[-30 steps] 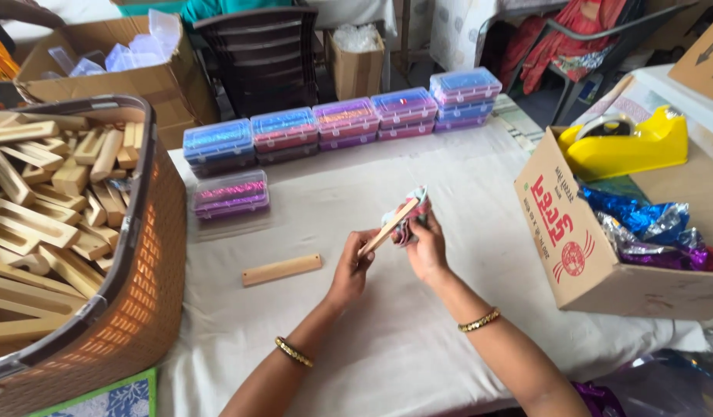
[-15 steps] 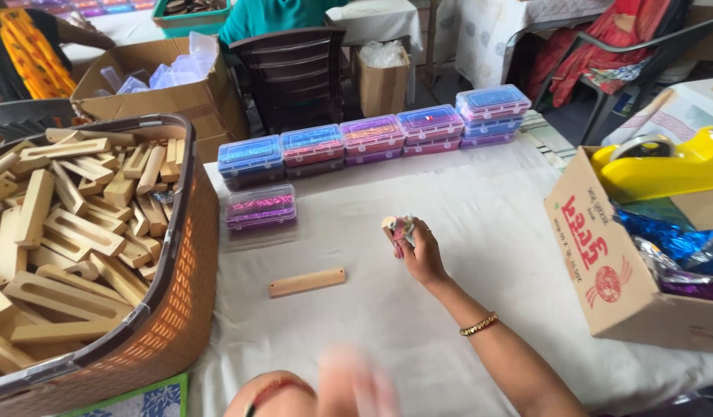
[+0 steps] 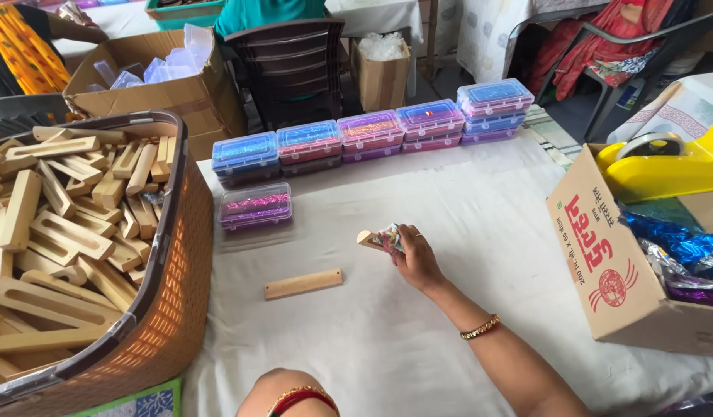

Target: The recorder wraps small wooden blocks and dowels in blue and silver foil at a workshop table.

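**Ann:** Gone from the middle now is the left hand; a second ago both hands worked the little wooden piece together, and now only the left forearm [image 3: 291, 395] with its red and gold bangle shows at the bottom edge.

**Ben:** So what are its fingers doing?

**Ann:** Cannot tell, the hand itself is out of frame. The right hand [image 3: 415, 259] is the one in play, resting on the white tablecloth [image 3: 480, 201], fingers curled tight around a wooden piece [image 3: 370, 239] wrapped in shiny coloured foil.

**Ben:** Where exactly?

**Ann:** Middle of the table, one end poking out left of the thumb. Lying loose nearby, down and to the left, is a plain wooden block [image 3: 303, 284], untouched.

**Ben:** And round about?

**Ann:** Big woven basket [image 3: 171, 309] full of wooden blocks on the left. Row of stacked plastic boxes [image 3: 372, 131] along the far edge, one single plastic box [image 3: 255, 206] just in front. Cardboard box [image 3: 604, 270] on the right with foil inside, yellow tape dispenser [image 3: 665, 166] on top.
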